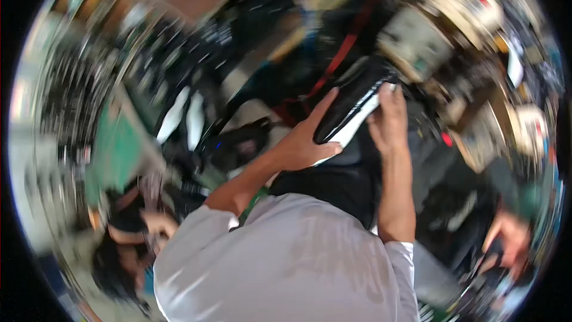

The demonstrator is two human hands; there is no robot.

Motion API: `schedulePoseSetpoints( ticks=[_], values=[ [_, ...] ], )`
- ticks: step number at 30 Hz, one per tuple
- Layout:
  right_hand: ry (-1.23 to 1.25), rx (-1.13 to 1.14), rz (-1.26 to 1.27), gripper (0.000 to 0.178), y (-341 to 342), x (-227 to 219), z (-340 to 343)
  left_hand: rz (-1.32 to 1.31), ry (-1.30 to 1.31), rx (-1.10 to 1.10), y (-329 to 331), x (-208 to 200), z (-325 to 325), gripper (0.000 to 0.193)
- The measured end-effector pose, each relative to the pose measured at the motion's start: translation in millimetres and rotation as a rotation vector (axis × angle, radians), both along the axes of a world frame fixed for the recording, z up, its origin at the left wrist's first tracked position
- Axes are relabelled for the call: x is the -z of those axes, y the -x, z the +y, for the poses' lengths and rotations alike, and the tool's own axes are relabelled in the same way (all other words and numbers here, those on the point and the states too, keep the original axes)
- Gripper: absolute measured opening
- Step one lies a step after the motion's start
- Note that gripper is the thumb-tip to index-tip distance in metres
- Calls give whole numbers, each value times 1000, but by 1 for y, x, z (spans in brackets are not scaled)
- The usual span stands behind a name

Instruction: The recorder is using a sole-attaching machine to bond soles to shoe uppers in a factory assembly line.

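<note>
White shirt (286, 262) nearest, black shoe (353, 102) lies between left fingers (323, 107) and right fingers (388, 102).

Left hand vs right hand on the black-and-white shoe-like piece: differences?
Placement: the left hand grips around the near end of the shoe-like piece, while the right hand is on its right side, closer to the far end.
Angle: the left forearm slants in from the lower left, whereas the right forearm runs nearly straight up the picture.
Shared: both hands are bare and on the same piece.
</note>
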State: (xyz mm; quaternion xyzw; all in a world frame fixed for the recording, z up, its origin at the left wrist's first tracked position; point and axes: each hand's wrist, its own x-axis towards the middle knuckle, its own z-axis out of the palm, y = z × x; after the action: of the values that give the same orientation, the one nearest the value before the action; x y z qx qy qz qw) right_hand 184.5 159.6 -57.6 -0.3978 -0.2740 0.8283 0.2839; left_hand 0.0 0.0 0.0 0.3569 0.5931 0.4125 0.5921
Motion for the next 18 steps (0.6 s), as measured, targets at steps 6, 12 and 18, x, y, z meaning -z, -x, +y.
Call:
schedulePoseSetpoints(
  ticks=[6, 12, 18],
  values=[
    [-526, -594, -1, 65, 163, 38, 56, 426, -227, -726, 150, 59, -72, 106],
    [-436, -611, -179, 53, 166, 109, 65, 666, -32, -1542, 191, 74, -272, 96],
    [-239, -477, -232, 41, 116, 165, 91, 672, 411, -1668, 173, 123, -426, 99]
  ],
)
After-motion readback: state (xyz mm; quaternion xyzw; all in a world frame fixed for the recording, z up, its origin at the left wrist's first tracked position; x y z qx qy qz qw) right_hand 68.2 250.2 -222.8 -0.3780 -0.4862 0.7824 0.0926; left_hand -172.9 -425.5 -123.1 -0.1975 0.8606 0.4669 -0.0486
